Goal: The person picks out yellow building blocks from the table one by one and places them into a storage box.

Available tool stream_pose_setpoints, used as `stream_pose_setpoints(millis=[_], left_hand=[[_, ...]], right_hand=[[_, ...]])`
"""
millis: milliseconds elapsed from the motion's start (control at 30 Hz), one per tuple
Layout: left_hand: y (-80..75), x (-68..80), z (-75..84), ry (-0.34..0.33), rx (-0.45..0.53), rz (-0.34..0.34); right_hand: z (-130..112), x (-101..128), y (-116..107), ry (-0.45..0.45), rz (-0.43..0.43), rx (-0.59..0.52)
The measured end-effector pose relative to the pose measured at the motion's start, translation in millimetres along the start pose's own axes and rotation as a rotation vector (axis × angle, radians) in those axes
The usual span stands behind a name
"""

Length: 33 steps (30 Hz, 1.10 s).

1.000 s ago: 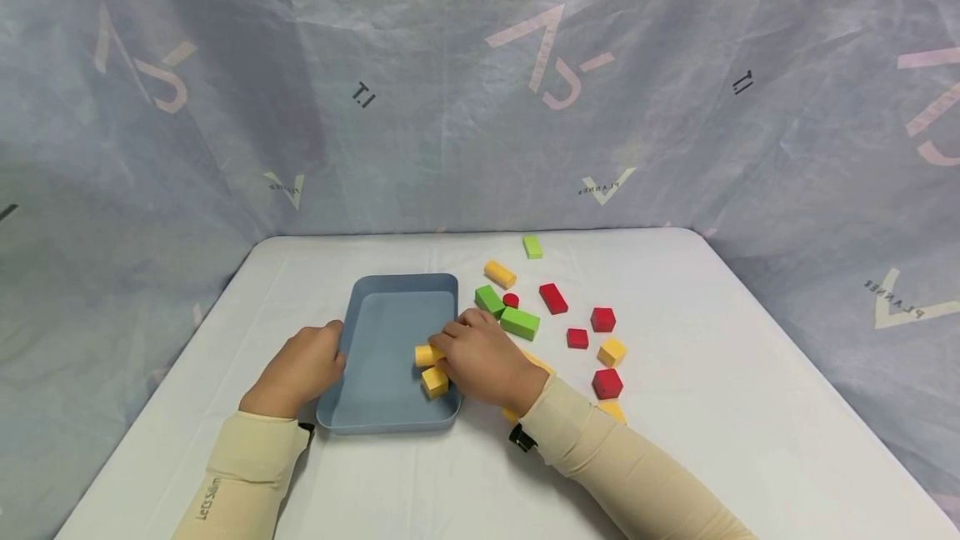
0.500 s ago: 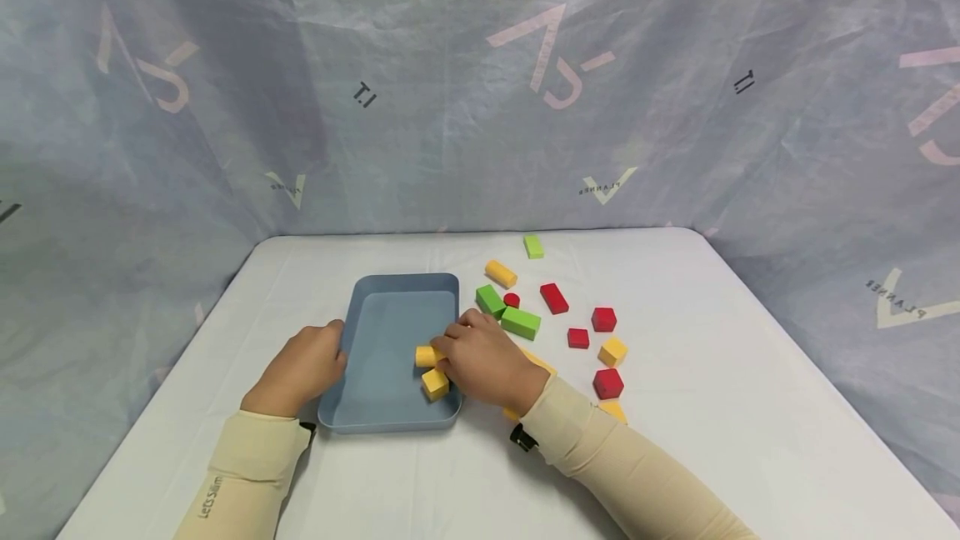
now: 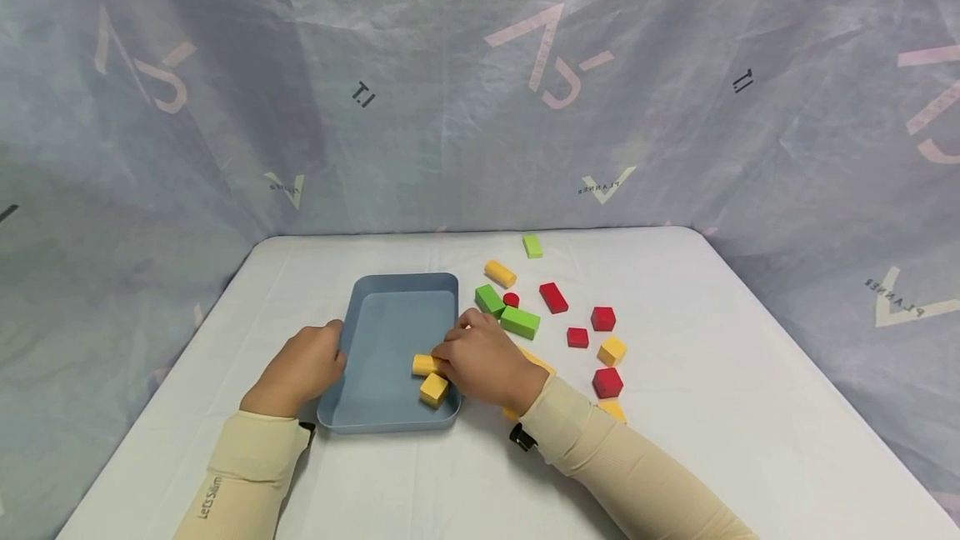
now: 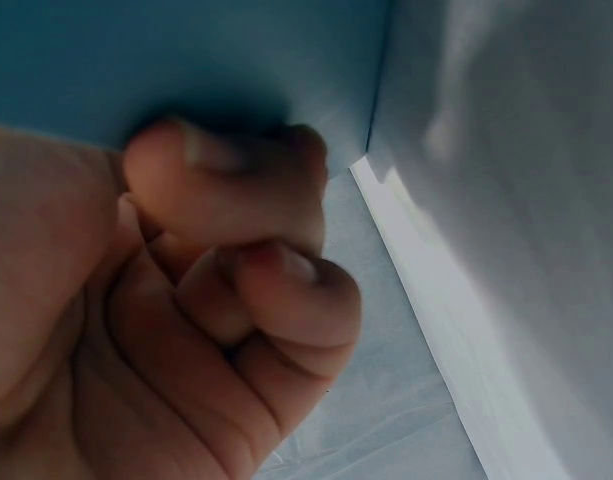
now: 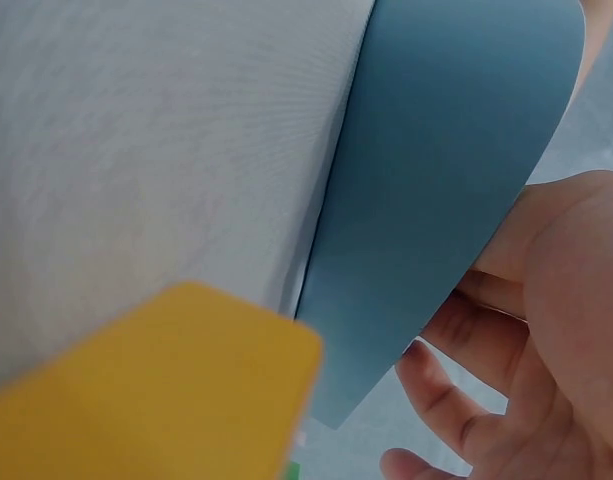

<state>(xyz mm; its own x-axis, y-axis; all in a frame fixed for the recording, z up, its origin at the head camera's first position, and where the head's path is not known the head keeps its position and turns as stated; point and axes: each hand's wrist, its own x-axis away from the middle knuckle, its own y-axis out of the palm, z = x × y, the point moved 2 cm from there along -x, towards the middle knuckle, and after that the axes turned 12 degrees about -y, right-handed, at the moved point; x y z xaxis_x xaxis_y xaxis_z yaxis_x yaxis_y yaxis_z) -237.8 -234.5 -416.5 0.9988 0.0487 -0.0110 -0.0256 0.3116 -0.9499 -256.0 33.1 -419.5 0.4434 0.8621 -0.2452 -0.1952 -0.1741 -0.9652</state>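
Observation:
A shallow blue tray (image 3: 397,283) lies on the white table. My right hand (image 3: 448,363) reaches over its right wall and pinches a yellow block (image 3: 424,364) low inside the tray. That block touches a second yellow block (image 3: 433,389) lying on the tray floor. My left hand (image 3: 330,348) sits at the tray's left wall. In the left wrist view its fingers (image 4: 246,250) are curled and pressed against the blue wall (image 4: 186,60), holding nothing. The right wrist view shows the tray's outer wall (image 5: 446,180) and a blurred yellow block (image 5: 156,390) close by.
Loose blocks lie right of the tray: green blocks (image 3: 520,322) (image 3: 489,300) (image 3: 532,246), red blocks (image 3: 553,297) (image 3: 602,318) (image 3: 607,382), yellow blocks (image 3: 499,273) (image 3: 612,350). A wrinkled grey-blue curtain (image 3: 480,107) walls in the table on three sides.
My right hand has drawn the pinched yellow block slightly toward me, against the second yellow block, which has shifted a little. The left hand and the tray have stayed put.

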Motion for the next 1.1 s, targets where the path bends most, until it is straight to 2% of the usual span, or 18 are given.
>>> stream_pose_setpoints(millis=[367,700,1100], left_hand=[[-0.9,0.4,-0.1,0.002,-0.008,0.003],[-1.7,1.1,1.3,0.005,-0.016,0.0],[-0.9,1.1,0.7,0.006,-0.02,-0.007]], right_hand=[[-2.1,-0.9,-1.4,-0.009,-0.005,0.033],[-1.1,-0.6,0.3,0.013,-0.006,0.003],[-2.5,-1.1,-2.5,-0.01,0.052,-0.024]])
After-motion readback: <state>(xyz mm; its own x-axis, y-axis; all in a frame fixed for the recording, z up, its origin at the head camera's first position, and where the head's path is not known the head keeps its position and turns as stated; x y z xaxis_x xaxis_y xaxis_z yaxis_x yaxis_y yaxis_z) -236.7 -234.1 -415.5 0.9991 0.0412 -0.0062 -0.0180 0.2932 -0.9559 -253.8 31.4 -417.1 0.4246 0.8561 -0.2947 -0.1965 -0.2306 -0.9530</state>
